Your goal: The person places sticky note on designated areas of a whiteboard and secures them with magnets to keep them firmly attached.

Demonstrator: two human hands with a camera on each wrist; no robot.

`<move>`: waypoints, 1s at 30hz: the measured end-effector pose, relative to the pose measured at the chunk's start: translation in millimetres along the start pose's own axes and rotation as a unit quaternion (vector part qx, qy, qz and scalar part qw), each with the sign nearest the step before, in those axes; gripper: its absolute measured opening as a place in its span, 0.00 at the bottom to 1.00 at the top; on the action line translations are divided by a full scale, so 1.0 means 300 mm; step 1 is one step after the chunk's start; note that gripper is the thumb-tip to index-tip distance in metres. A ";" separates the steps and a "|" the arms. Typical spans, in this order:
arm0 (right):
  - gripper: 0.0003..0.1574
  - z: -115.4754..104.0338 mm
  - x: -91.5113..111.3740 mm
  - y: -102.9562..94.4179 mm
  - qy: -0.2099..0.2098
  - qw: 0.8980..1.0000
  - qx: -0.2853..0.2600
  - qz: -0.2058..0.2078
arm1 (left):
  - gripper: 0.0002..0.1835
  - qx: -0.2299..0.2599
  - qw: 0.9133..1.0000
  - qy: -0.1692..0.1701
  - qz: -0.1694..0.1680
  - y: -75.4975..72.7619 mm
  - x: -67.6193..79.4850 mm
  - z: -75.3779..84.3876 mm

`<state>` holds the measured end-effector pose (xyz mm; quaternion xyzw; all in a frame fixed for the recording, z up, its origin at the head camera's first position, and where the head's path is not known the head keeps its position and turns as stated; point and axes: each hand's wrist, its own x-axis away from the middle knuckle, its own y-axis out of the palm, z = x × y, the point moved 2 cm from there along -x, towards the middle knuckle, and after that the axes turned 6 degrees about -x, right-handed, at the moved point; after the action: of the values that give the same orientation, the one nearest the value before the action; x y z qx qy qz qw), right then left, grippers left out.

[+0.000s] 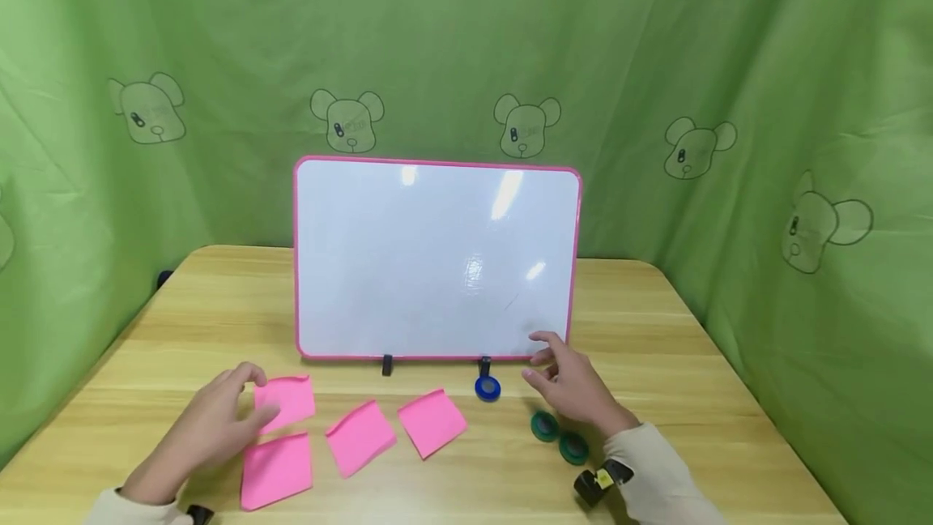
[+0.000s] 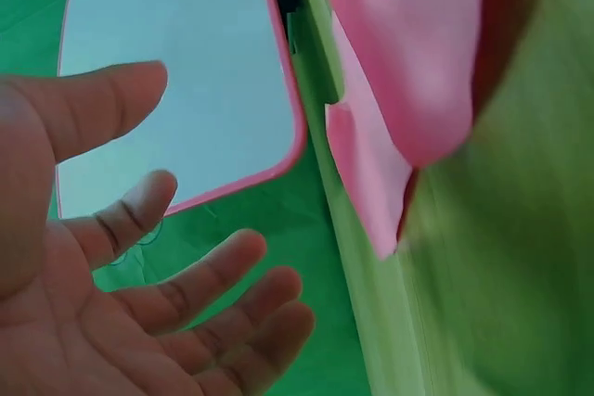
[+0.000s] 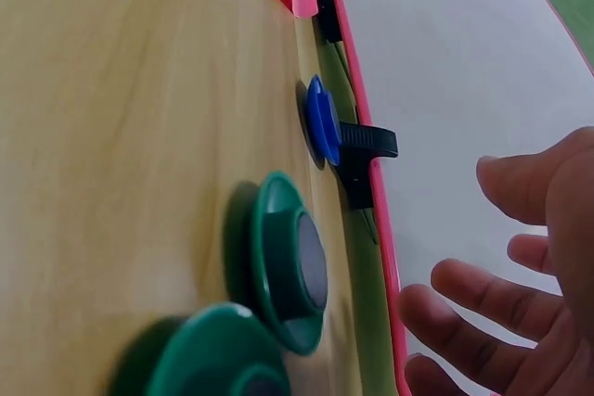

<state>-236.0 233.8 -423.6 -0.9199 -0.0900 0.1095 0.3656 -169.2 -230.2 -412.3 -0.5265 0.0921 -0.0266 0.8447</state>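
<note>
My left hand (image 1: 219, 420) hovers by two pink sticky notes at the left, its relaxed fingers overlapping the upper note (image 1: 291, 402) in the head view; the lower note (image 1: 277, 472) lies beside it. In the left wrist view the palm and spread fingers (image 2: 144, 108) hold nothing. My right hand (image 1: 576, 383), also empty, is in front of the lower right corner of a pink-framed whiteboard (image 1: 430, 266). Nearest to it on the table are two round green magnets (image 3: 292, 266) and a blue magnet (image 1: 487, 387), dark discs facing up.
Two more pink sticky notes, one left (image 1: 360, 437) and one right (image 1: 432, 424), lie mid-table before the board. Black clip feet (image 1: 387, 364) support its bottom edge. A green curtain (image 1: 437, 39) with printed bear heads surrounds the wooden table (image 1: 656, 330).
</note>
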 end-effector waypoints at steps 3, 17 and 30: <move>0.32 -0.008 -0.013 0.012 -0.011 1.000 -0.003 -0.016 | 0.18 -0.004 1.000 0.015 0.005 0.002 0.005 -0.013; 0.21 -0.044 -0.066 0.071 -0.043 0.995 0.023 -0.092 | 0.12 0.004 0.997 0.037 -0.072 0.045 0.022 -0.040; 0.22 -0.058 -0.078 0.107 -0.046 0.991 0.038 -0.123 | 0.14 -0.004 0.990 0.074 -0.117 0.057 0.020 -0.041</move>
<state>-251.0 193.9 -430.3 -0.8811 -0.2151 0.1093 0.4069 -166.5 -234.5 -433.7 -0.5338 0.0924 -0.1637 0.8245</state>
